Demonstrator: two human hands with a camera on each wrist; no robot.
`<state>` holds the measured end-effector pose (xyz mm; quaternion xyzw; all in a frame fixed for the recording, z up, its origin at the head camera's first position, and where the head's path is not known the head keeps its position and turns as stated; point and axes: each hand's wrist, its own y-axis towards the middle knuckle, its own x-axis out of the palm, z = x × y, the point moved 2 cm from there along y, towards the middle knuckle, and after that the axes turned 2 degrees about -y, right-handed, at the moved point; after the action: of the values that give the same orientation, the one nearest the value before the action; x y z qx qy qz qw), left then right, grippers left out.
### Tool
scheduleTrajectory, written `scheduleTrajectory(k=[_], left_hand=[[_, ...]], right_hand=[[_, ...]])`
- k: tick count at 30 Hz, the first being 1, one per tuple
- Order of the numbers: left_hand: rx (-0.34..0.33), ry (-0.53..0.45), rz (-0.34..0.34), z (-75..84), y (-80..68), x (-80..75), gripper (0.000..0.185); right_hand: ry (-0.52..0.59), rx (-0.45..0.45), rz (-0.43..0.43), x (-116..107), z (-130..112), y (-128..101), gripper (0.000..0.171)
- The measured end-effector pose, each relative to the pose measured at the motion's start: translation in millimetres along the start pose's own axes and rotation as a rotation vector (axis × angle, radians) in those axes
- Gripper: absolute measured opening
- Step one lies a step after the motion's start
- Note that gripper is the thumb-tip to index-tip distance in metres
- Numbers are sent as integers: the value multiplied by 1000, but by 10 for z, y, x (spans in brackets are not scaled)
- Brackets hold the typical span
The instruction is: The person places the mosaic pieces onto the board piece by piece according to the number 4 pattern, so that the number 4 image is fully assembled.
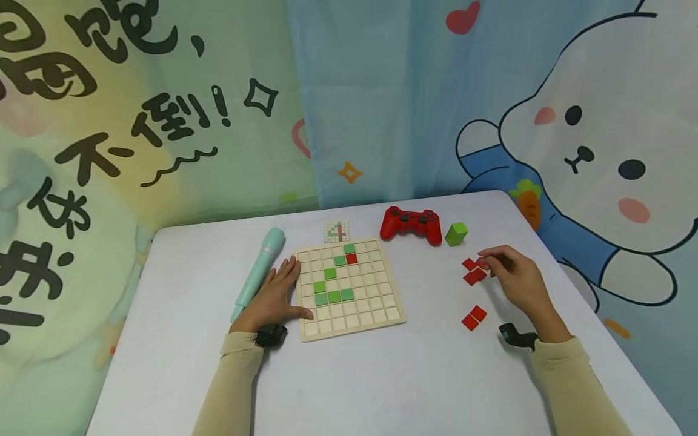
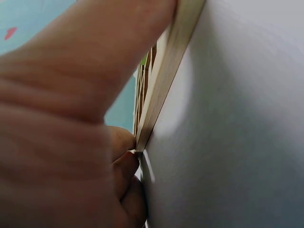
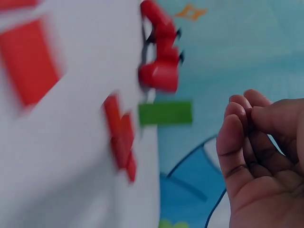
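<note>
My left hand point(image 1: 275, 297) rests against the left side of a wooden grid board point(image 1: 354, 330), its thumb over the lower left corner. Several green tiles point(image 1: 334, 297) and one red tile point(image 1: 351, 258) lie in the board's squares. In the left wrist view the board's side point(image 2: 164, 90) runs past the thumb and fingers. My right hand point(image 1: 515, 278) hovers over a cluster of loose red tiles point(image 1: 472, 277) on the right. Seen from the right wrist, its thumb and fingertips point(image 3: 231, 130) come close together, with no tile showing between them.
Two more red tiles point(image 1: 471, 321) lie nearer the front. A red game controller point(image 1: 410, 224) and a green block point(image 1: 456, 234) stand behind. A small pattern card point(image 1: 336, 231) sits beyond the board, and a mint-green stick-shaped object point(image 1: 257, 272) lies left of it on the white table point(image 1: 382, 387).
</note>
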<state>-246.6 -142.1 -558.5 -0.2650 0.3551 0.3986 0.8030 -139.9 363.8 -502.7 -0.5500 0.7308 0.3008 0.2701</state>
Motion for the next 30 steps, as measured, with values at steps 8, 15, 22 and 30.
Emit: scheduleTrajectory(k=[8, 15, 22, 30], left_hand=[[-7, 1, 14, -17, 4, -21, 134], [-13, 19, -2, -11, -2, 10, 134], [-16, -1, 4, 3, -32, -15, 135], [-9, 9, -5, 2, -11, 9, 134]], right_hand=[[-26, 33, -4, 28, 365, -92, 27], [-25, 58, -47, 111, 503, -133, 26], [20, -70, -288, 128, 574, -298, 23], [0, -91, -472, 55, 588, -443, 32]])
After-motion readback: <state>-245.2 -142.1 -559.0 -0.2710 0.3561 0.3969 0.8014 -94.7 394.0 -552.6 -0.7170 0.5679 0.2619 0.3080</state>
